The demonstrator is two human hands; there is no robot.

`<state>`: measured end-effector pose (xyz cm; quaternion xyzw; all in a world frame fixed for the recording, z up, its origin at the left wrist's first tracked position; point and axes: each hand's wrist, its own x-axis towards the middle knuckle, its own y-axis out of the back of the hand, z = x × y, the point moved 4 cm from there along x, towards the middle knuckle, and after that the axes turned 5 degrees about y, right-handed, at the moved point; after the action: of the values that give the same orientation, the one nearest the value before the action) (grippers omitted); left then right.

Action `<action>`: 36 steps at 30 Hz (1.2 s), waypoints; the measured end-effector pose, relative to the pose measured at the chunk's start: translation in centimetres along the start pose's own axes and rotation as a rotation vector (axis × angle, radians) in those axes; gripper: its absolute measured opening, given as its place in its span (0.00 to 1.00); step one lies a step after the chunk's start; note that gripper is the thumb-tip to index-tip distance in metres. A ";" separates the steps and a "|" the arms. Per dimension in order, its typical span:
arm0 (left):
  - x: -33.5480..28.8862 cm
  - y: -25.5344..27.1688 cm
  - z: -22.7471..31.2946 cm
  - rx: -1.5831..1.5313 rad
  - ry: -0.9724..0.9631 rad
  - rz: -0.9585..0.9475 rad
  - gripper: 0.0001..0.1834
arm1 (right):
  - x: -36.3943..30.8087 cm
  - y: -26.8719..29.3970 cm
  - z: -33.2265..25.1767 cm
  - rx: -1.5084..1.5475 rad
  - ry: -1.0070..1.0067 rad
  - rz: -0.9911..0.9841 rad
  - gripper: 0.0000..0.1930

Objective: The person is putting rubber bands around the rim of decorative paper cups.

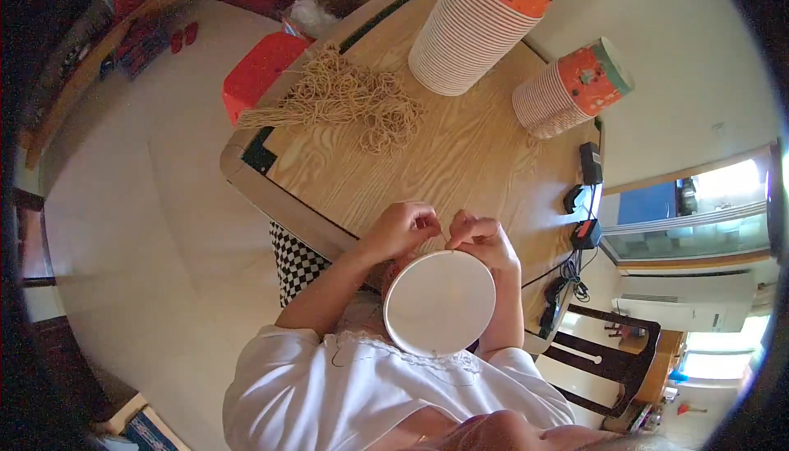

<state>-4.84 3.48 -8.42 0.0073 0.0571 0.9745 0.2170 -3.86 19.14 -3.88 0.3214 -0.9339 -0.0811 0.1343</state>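
Observation:
A round white-lined paper cup (440,303) sits close to my chest, its open mouth turned up. At its far rim my right hand (486,241) is closed, thumb and forefinger pinched against the edge. Just left of that, my left hand (404,227) has its fingers curled in a pinch. A thin strand seems to run between the two hands, too fine to make out surely. Past my hands on the wooden table (468,163) lies a loose tangle of beige twine (353,101).
A tall stack of orange printed paper cups (472,32) stands at the far side, a shorter stack (571,89) to its right. Black power adapters (588,163) and cables line the right edge. A red stool (259,69) and a dark wooden chair (608,356) flank the table.

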 end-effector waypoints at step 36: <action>-8.0 7.2 7.8 0.510 0.017 0.353 0.28 | -2.2 -1.7 -9.1 0.599 -0.196 0.401 0.10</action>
<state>-0.35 -5.54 0.26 0.0629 0.2993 0.9514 0.0349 1.54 18.53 3.96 0.1481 -0.9690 0.1933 -0.0424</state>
